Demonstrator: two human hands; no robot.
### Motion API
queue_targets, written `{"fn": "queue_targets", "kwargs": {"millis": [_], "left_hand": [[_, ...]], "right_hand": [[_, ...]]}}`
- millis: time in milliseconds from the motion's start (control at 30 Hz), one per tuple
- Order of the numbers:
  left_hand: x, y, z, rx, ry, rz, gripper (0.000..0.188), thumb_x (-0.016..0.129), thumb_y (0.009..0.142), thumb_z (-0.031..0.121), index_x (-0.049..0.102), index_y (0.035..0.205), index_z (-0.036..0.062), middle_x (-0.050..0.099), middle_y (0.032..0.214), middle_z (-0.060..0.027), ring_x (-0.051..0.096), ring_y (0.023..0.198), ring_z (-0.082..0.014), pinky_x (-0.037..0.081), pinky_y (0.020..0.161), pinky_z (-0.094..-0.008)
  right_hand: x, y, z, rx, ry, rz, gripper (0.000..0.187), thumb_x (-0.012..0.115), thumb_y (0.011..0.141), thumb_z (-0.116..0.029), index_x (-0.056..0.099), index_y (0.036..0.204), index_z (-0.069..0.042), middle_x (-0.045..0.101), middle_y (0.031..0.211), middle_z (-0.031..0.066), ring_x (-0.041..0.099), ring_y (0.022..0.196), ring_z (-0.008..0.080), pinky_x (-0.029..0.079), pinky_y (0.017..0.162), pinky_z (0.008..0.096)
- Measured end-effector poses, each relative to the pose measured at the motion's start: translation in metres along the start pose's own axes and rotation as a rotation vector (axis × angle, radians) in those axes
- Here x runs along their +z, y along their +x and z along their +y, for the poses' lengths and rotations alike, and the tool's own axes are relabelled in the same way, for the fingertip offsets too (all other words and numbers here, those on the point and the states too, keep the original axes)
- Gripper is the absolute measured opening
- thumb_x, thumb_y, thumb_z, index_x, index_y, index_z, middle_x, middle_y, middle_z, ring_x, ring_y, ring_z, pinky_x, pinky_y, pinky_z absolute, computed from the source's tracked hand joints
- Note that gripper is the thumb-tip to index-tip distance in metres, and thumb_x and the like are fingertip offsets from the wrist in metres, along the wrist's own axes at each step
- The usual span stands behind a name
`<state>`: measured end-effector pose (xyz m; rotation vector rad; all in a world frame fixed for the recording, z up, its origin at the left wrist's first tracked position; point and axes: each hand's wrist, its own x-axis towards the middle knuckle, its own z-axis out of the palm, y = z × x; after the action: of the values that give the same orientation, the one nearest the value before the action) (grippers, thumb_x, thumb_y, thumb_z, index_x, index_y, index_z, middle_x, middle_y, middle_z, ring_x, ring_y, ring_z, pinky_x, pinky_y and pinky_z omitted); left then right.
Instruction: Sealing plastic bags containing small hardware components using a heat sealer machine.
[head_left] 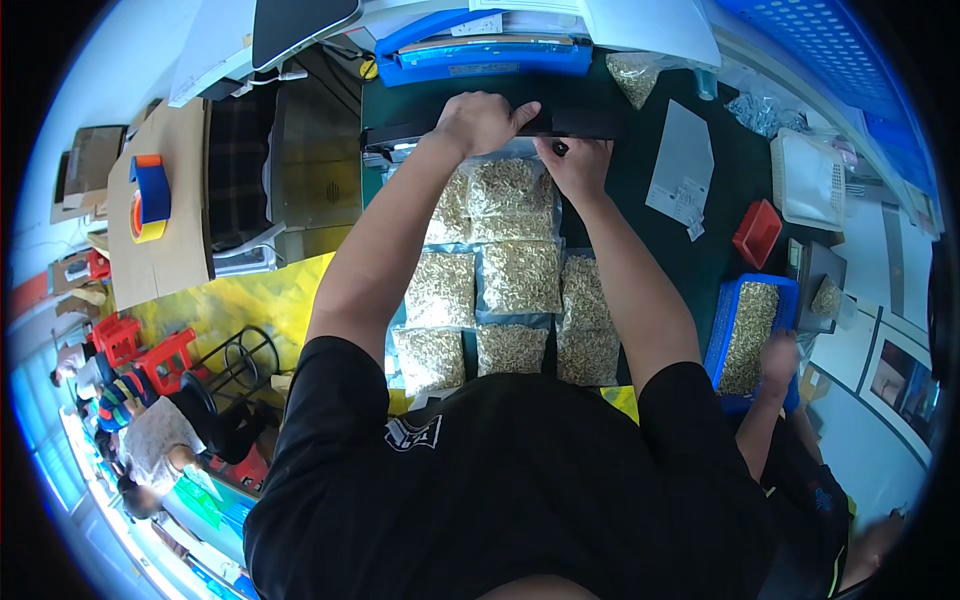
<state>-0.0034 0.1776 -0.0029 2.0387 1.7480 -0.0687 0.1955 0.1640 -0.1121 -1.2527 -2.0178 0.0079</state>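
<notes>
A long black bar [585, 125] of what looks like a bag sealer lies across the far side of the dark green table. My left hand [482, 120] is closed over the bar's top, its thumb pointing right. My right hand [578, 165] grips the bar's near edge beside a small round knob; some fingers are hidden. Several clear bags of pale chopped pieces lie in rows between my forearms. The farthest bag [505, 187] has its top end at the bar, beneath my hands. Another bag [520, 277] lies nearer to me.
At right, a co-worker's hand [778, 358] is over a blue basket [722, 335] of the same pieces. A red tray [757, 234], a white sheet [682, 160] and a white basket [836, 190] lie beyond. Tape rolls [151, 190] stand on cardboard at left. A blue holder [485, 62] stands behind the bar.
</notes>
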Motion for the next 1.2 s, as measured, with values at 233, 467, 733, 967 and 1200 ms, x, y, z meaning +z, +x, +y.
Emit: {"fn": "queue_targets", "kwargs": {"millis": [233,467,733,967,1200], "left_hand": [[0.006,0.005,-0.001,-0.003,0.036,0.022,0.081,0.029,0.103,0.068,0.077,0.079,0.0072,0.074,0.090,-0.0200,0.071,0.096,-0.0378,0.055,0.089,-0.0466],[0.027,0.002,0.000,0.021,0.043,0.239,0.069,0.038,0.104,0.060,0.076,0.072,0.0113,0.072,0.074,-0.0164,0.072,0.078,-0.0363,0.057,0.074,-0.0474],[0.035,0.009,0.005,-0.120,0.107,0.262,0.044,0.045,0.098,0.040,0.078,0.083,0.0143,0.076,0.086,-0.0149,0.073,0.083,-0.0352,0.059,0.077,-0.0465],[0.042,0.011,0.003,-0.129,0.127,0.297,0.044,0.045,0.098,0.040,0.077,0.082,0.0140,0.076,0.085,-0.0143,0.074,0.081,-0.0351,0.059,0.074,-0.0469],[0.045,0.011,0.003,-0.105,0.145,0.335,0.041,0.047,0.099,0.040,0.073,0.083,0.0138,0.074,0.081,-0.0150,0.072,0.078,-0.0367,0.058,0.071,-0.0487]], "right_hand": [[-0.011,-0.010,0.007,-0.002,-0.009,-0.086,0.022,0.074,0.084,-0.036,0.075,0.092,-0.016,0.070,0.106,0.0062,0.058,0.116,0.0313,0.032,0.111,0.0563],[-0.057,-0.073,0.023,0.251,-0.019,0.084,0.028,0.069,0.093,-0.024,0.068,0.118,-0.010,0.056,0.138,0.0156,0.049,0.129,0.0392,0.037,0.110,0.0494],[-0.052,-0.119,-0.014,0.217,0.299,-0.215,0.023,0.072,0.089,-0.013,0.069,0.112,-0.011,0.060,0.130,0.0126,0.055,0.119,0.0351,0.045,0.101,0.0450],[-0.022,-0.113,-0.037,0.402,0.520,-0.190,0.029,0.073,0.088,-0.016,0.064,0.114,-0.007,0.063,0.122,0.0170,0.060,0.114,0.0385,0.050,0.097,0.0461],[-0.024,-0.111,-0.043,0.326,0.453,-0.202,0.033,0.073,0.090,-0.014,0.062,0.120,-0.004,0.061,0.121,0.0176,0.065,0.106,0.0327,0.053,0.091,0.0399]]}}
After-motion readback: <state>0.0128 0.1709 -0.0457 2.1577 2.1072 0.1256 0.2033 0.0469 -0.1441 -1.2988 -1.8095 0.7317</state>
